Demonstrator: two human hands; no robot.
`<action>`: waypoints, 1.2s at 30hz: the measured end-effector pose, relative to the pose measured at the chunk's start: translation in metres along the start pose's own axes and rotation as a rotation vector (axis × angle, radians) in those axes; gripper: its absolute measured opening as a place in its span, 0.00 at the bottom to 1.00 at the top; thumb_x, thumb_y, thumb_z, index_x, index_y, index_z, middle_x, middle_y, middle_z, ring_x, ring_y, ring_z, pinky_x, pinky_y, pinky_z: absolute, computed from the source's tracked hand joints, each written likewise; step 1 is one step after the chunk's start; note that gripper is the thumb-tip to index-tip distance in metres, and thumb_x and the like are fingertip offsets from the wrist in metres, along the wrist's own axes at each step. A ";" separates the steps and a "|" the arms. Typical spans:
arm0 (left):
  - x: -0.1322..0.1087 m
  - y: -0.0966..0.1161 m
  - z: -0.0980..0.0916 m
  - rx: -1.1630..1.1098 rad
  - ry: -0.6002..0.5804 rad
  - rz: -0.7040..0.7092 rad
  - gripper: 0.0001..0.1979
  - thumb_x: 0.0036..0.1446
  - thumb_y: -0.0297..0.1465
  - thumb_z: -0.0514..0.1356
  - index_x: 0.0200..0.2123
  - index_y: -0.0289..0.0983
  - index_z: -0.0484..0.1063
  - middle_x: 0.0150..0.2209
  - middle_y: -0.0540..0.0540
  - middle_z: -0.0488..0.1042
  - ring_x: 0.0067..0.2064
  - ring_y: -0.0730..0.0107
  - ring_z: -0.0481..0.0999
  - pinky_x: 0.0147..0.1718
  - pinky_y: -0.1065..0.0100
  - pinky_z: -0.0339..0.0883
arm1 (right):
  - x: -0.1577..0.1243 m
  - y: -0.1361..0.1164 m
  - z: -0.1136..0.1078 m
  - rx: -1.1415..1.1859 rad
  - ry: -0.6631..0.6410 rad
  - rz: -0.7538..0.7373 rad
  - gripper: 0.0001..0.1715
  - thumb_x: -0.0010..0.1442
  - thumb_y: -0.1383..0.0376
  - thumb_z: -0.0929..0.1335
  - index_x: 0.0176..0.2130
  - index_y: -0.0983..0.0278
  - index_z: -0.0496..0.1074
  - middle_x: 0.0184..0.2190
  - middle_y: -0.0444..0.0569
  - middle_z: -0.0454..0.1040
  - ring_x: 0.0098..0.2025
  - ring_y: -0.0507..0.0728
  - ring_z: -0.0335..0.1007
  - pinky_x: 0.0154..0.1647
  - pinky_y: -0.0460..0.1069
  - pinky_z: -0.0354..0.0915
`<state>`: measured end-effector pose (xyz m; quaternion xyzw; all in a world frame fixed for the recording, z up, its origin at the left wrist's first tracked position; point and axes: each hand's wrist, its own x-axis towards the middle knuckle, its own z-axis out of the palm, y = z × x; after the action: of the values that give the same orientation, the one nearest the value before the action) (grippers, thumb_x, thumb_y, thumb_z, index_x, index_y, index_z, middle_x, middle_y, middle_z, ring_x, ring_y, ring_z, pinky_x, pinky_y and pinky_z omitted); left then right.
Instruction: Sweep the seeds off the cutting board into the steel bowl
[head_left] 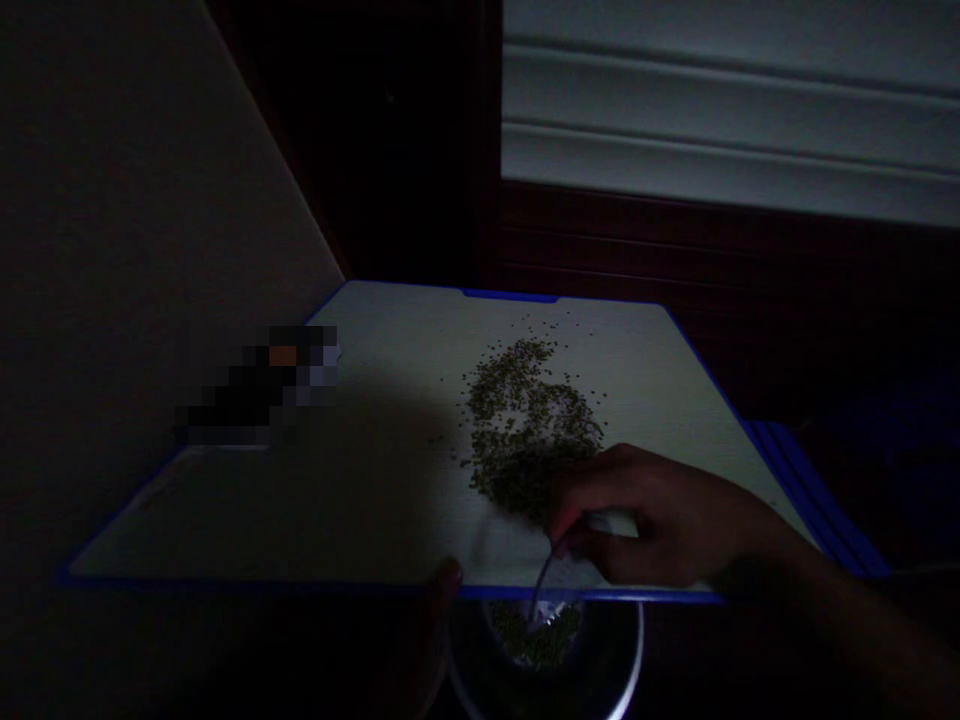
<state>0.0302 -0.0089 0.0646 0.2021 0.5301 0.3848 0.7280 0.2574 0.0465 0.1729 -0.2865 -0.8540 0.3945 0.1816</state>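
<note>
A pale board with a blue rim spans the middle of the view. Small dark grains lie scattered on it, thickest beside my right hand. The fingers of that hand pinch the edge of a clear, thin piece of plastic, which hangs over the board's near edge. Below the edge is a round metal bowl with greenish grains in it. At the near edge my left hand shows little more than a thumb; its other fingers are hidden in the dark.
A pixelated dark object lies on the board's left side, close to the wall. Something blue and ridged sits beyond the right edge. Dark wood and pale horizontal panels stand behind.
</note>
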 end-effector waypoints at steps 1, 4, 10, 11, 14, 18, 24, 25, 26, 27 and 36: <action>0.005 -0.002 -0.002 -0.035 -0.006 -0.029 0.22 0.60 0.46 0.56 0.46 0.35 0.73 0.48 0.42 0.77 0.50 0.52 0.75 0.50 0.49 0.66 | -0.002 -0.007 0.011 -0.029 0.033 0.024 0.14 0.53 0.77 0.64 0.38 0.67 0.73 0.33 0.47 0.75 0.36 0.51 0.71 0.37 0.46 0.64; 0.010 -0.009 -0.010 -0.133 -0.009 -0.140 0.21 0.57 0.45 0.59 0.44 0.33 0.75 0.45 0.41 0.80 0.55 0.52 0.72 0.55 0.56 0.63 | -0.010 -0.026 0.050 -0.121 0.068 0.149 0.13 0.51 0.75 0.62 0.35 0.65 0.72 0.30 0.46 0.74 0.33 0.53 0.69 0.36 0.48 0.63; 0.001 -0.005 -0.013 -0.282 -0.057 -0.195 0.25 0.53 0.39 0.66 0.52 0.33 0.70 0.48 0.44 0.79 0.59 0.59 0.68 0.56 0.63 0.62 | -0.019 -0.039 0.104 -0.310 -0.185 0.308 0.10 0.52 0.74 0.65 0.35 0.65 0.73 0.29 0.48 0.77 0.30 0.54 0.71 0.27 0.48 0.59; 0.000 -0.003 -0.012 -0.276 -0.050 -0.180 0.26 0.53 0.38 0.65 0.53 0.32 0.69 0.48 0.43 0.79 0.58 0.59 0.69 0.56 0.62 0.63 | -0.018 -0.038 0.107 -0.340 -0.221 0.319 0.10 0.53 0.73 0.66 0.36 0.65 0.74 0.29 0.48 0.77 0.30 0.55 0.71 0.26 0.48 0.58; -0.001 0.001 -0.011 -0.230 -0.064 -0.165 0.27 0.55 0.40 0.63 0.54 0.30 0.68 0.48 0.41 0.79 0.56 0.57 0.71 0.56 0.61 0.63 | -0.013 -0.033 0.108 -0.399 -0.364 0.288 0.10 0.54 0.69 0.68 0.38 0.63 0.75 0.30 0.48 0.79 0.29 0.56 0.73 0.23 0.48 0.55; 0.003 -0.003 -0.019 -0.219 -0.205 -0.142 0.25 0.57 0.41 0.62 0.53 0.32 0.70 0.51 0.42 0.77 0.58 0.57 0.69 0.58 0.64 0.60 | 0.002 -0.034 0.105 -0.471 -0.518 0.230 0.10 0.57 0.68 0.67 0.40 0.64 0.75 0.30 0.49 0.80 0.29 0.56 0.75 0.21 0.48 0.55; 0.006 -0.007 -0.026 -0.146 -0.155 -0.082 0.24 0.56 0.42 0.62 0.53 0.36 0.69 0.59 0.47 0.69 0.64 0.64 0.58 0.60 0.71 0.54 | 0.011 -0.025 0.121 -0.522 -0.488 0.263 0.15 0.56 0.70 0.67 0.45 0.66 0.75 0.34 0.53 0.80 0.32 0.60 0.77 0.24 0.48 0.60; 0.006 -0.007 -0.025 -0.149 -0.178 -0.081 0.24 0.57 0.42 0.62 0.53 0.36 0.69 0.60 0.46 0.69 0.64 0.64 0.58 0.60 0.71 0.54 | 0.010 -0.021 0.125 -0.520 -0.481 0.266 0.16 0.56 0.70 0.67 0.45 0.66 0.75 0.34 0.53 0.80 0.32 0.60 0.77 0.24 0.49 0.60; 0.005 -0.006 -0.024 -0.157 -0.199 -0.081 0.23 0.58 0.42 0.61 0.53 0.35 0.69 0.60 0.46 0.68 0.64 0.65 0.58 0.59 0.71 0.55 | 0.008 -0.018 0.128 -0.510 -0.482 0.261 0.15 0.55 0.70 0.67 0.43 0.66 0.76 0.33 0.53 0.80 0.31 0.60 0.77 0.24 0.49 0.61; 0.005 -0.005 -0.024 -0.165 -0.218 -0.082 0.23 0.58 0.41 0.60 0.53 0.35 0.69 0.60 0.46 0.69 0.64 0.65 0.58 0.59 0.71 0.55 | 0.007 -0.015 0.131 -0.510 -0.482 0.257 0.13 0.55 0.70 0.67 0.41 0.67 0.76 0.31 0.53 0.79 0.31 0.59 0.76 0.25 0.49 0.61; 0.001 -0.003 -0.015 -0.207 -0.117 -0.060 0.18 0.56 0.39 0.63 0.47 0.34 0.74 0.54 0.44 0.75 0.60 0.59 0.66 0.58 0.66 0.59 | 0.008 -0.015 0.131 -0.524 -0.462 0.196 0.11 0.56 0.67 0.67 0.39 0.67 0.77 0.29 0.52 0.78 0.30 0.57 0.74 0.26 0.48 0.59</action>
<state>0.0174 -0.0120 0.0563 0.1317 0.4501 0.4031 0.7858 0.1756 -0.0309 0.1042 -0.3071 -0.9131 0.2321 -0.1343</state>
